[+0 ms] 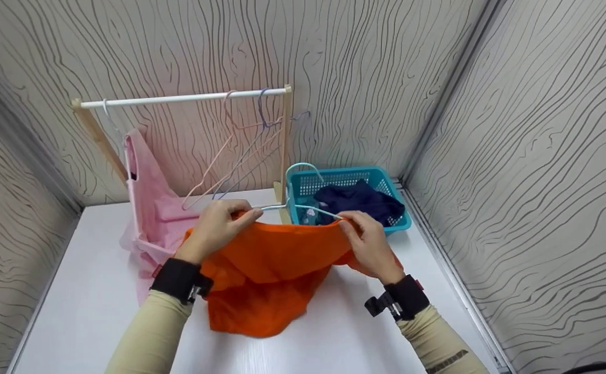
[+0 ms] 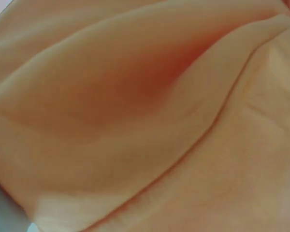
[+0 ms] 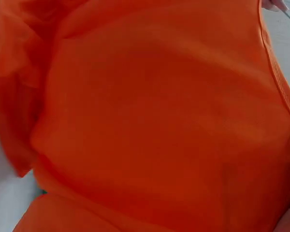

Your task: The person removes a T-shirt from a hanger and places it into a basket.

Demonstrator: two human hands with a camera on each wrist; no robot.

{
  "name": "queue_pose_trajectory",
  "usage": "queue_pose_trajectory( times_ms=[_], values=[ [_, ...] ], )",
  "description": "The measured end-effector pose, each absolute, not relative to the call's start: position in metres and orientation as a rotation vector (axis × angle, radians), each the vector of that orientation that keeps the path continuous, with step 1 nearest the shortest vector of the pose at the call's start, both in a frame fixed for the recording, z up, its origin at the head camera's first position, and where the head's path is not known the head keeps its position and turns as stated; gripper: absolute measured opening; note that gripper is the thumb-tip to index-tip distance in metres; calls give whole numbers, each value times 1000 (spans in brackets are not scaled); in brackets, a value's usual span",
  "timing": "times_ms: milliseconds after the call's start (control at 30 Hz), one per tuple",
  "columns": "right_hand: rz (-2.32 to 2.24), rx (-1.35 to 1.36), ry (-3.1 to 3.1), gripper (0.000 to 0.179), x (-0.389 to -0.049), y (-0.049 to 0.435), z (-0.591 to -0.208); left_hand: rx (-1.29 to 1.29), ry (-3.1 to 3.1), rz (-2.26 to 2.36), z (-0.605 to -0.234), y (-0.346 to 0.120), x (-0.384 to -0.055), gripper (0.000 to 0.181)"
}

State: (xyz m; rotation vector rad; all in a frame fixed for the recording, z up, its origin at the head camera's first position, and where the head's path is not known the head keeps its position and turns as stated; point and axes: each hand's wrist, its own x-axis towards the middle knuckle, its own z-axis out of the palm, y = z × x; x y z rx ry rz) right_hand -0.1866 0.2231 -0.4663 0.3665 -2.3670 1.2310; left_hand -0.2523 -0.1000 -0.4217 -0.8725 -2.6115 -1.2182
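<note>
An orange garment (image 1: pixel 277 254) hangs between my two hands, its lower part reaching down over the white table. Out of its top edge rises a pale green clothes hanger (image 1: pixel 315 208), its hook pointing up in front of a basket. My left hand (image 1: pixel 220 226) pinches the garment and the hanger's left arm near the top edge. On the other side my right hand (image 1: pixel 369 240) pinches the cloth with the hanger's right arm. Orange fabric (image 3: pixel 159 111) fills most of the right wrist view, and close, washed-out cloth (image 2: pixel 135 121) covers the left one.
Behind stands a drying rack with a white rod (image 1: pixel 178 98). A pink garment (image 1: pixel 149 192) hangs at its left; a pink hanger (image 1: pixel 210 165) and a purple hanger (image 1: pixel 262 111) hang further right. A teal basket (image 1: pixel 403 221) at the back right holds dark blue cloth (image 1: pixel 360 201).
</note>
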Motion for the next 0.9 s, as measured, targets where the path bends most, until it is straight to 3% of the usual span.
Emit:
queue_pose_trajectory(
  times_ms=[467,900],
  values=[
    [1299,352,-2408,14,-192,223,-472,-1052,-2653,-929,-414,-49,-247,24],
    [1193,253,-2410,12,-194,243,-484,-1083,-2745,-891,-425,-67,-242,22]
  ],
)
